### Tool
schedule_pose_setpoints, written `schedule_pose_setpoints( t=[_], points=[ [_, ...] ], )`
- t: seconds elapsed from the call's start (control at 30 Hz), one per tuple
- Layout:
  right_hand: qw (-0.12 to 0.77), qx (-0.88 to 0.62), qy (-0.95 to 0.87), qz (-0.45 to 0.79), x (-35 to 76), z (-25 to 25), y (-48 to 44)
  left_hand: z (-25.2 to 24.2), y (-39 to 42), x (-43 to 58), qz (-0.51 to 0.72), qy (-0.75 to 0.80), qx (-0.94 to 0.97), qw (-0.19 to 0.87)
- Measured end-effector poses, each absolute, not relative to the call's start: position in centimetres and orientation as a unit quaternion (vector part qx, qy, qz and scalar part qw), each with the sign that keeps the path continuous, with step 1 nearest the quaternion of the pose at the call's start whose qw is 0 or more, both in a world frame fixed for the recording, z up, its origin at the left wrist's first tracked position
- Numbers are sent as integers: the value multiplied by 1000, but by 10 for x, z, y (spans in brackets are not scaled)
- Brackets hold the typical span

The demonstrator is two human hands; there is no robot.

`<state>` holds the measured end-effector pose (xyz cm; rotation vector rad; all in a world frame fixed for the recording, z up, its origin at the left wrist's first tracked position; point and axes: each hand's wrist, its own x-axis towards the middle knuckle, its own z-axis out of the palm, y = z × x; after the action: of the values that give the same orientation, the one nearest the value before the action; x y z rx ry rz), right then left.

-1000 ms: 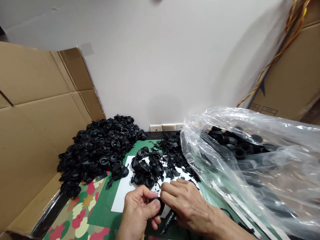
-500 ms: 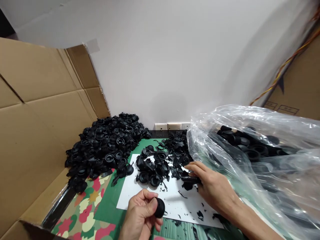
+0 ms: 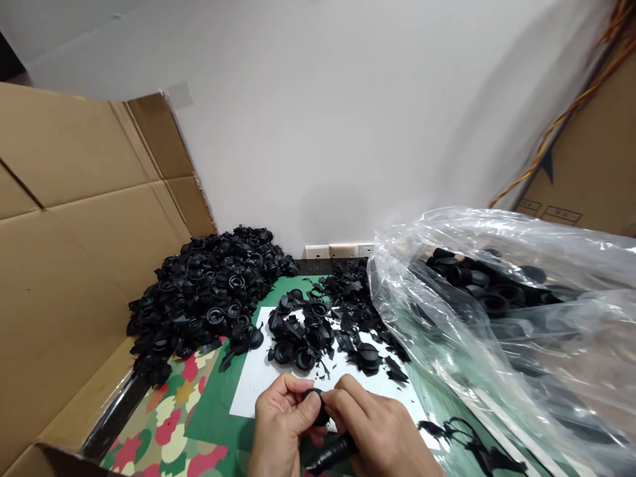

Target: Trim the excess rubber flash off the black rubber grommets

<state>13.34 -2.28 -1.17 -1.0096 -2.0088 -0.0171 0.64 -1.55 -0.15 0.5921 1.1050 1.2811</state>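
Observation:
A round black ribbed rubber plug point(image 3: 317, 405) is pinched between the thumb and fingers of my left hand point(image 3: 283, 421), low in the middle of the view. My right hand point(image 3: 372, 424) presses up against the plug's right side. Its fingers are closed around a tool with a dark, shiny handle point(image 3: 334, 453), whose working end is hidden by the fingers. Just beyond my hands, a small heap of black plugs with ragged flaps point(image 3: 301, 334) lies on a white sheet point(image 3: 253, 391). Another ribbed plug point(image 3: 368, 356) rests right of that heap among black scraps.
A large pile of black plugs point(image 3: 209, 291) leans against a cardboard box wall point(image 3: 99, 199) on the left. Black trimmings point(image 3: 350, 285) are heaped near the wall sockets point(image 3: 342, 251). At right, a clear plastic bag point(image 3: 407, 265) contains more plugs.
My right hand has come from beside the scraps, back and left to the plug, with the dark-handled tool. A ribbed plug now shows where that hand was. My left hand stays nearly in place.

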Motion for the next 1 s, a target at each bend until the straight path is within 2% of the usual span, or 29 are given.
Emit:
schedule_pose_setpoints(
  t=[0.1,0.27,0.37,0.57,0.7,1.0],
  points=[
    [348,-397,-847,-60,141,-2,-18,3,-19,9,575,490,302,581],
    [384,-561,-733,18,183,10,13,9,-25,8,524,461,289,655],
    [395,-609,-686,54,207,17,22,10,-21,5,539,454,226,673],
    [404,-609,-620,287,191,15,-4,5,-12,1,531,441,137,711],
    [427,-549,-574,432,169,10,-19,4,-12,5,531,453,133,704],
    [477,-456,-462,593,144,-2,-26,1,-13,16,563,451,185,667]
  ],
)
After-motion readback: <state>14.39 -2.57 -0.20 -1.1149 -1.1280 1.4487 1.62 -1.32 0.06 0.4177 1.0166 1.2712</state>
